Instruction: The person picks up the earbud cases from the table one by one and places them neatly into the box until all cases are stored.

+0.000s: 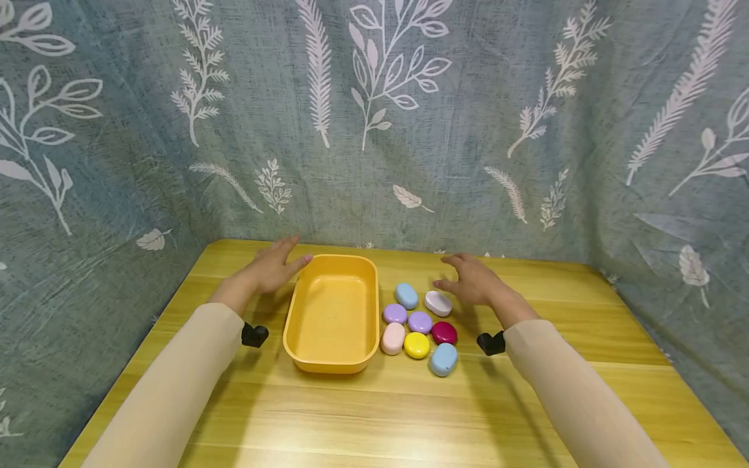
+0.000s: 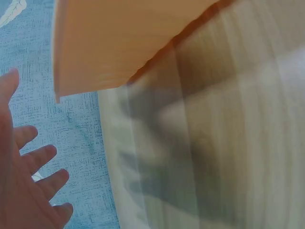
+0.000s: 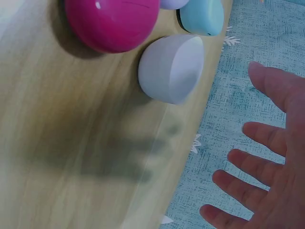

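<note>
My left hand [image 1: 266,268] hovers with fingers spread beside the far left corner of a yellow-orange rectangular tub [image 1: 333,325]. In the left wrist view a gap shows between its thumb [image 2: 9,83] and the tub's wall [image 2: 114,43]. My right hand [image 1: 473,281] is held above the table, fingers apart and holding nothing. Nearest to it lies a white rounded piece [image 1: 438,303] with a flat slanted face. Around that piece are a light blue one [image 1: 406,296], a dark red one [image 1: 444,333] and two purple ones [image 1: 419,322], all smooth and pebble-like.
Closer to the front lie a pink piece [image 1: 393,338], a yellow piece [image 1: 417,345] and a second light blue piece [image 1: 443,359]. The wooden table [image 1: 351,422] ends at a blue-green leaf-patterned curtain [image 1: 468,130] behind and at both sides.
</note>
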Demonstrator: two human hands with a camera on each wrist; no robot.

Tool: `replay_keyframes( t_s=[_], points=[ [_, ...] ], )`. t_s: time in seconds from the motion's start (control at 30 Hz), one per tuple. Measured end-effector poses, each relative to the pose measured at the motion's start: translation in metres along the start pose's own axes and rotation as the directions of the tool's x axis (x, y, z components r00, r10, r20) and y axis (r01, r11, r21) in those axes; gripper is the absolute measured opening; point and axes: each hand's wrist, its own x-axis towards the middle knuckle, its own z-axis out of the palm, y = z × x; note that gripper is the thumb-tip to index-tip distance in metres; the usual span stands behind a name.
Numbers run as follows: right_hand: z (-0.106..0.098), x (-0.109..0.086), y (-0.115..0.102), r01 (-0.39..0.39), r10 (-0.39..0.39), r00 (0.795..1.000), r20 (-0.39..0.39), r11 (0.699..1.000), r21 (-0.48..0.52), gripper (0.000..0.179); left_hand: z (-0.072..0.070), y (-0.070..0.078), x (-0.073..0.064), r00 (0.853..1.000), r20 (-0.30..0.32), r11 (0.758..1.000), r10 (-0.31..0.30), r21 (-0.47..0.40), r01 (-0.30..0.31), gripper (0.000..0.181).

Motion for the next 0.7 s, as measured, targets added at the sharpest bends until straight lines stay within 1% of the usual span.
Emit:
replay_keyframes(
  t_s=[0.13,0.27,0.43,0.53,0.7],
  points=[
    [0.004,-0.001,0.001,0.004,-0.004,1.0,0.012,1.0,0.01,0.072,0.004,-0.003,-0.002,1.0,-0.002,0.999,0.023,-0.047,-0.023,0.085],
    [0.009,-0.002,0.003,0.009,-0.01,0.999,0.031,0.999,0.034,0.071,0.008,-0.005,-0.004,1.0,-0.001,0.995,0.031,-0.099,-0.031,0.084],
    [0.014,-0.004,0.006,-0.004,0.0,0.998,0.067,0.998,0.06,0.071,0.012,-0.006,-0.007,0.999,0.003,0.987,0.043,-0.155,-0.042,0.08],
    [0.016,-0.005,0.006,-0.01,0.003,0.996,0.085,0.997,0.079,0.071,0.015,-0.007,-0.01,0.999,0.001,0.981,0.045,-0.187,-0.044,0.079],
    [0.019,-0.004,0.007,0.002,-0.011,0.995,0.098,0.996,0.09,0.071,0.022,-0.009,-0.015,0.999,0.001,0.968,0.049,-0.246,-0.047,0.082]
  ],
)
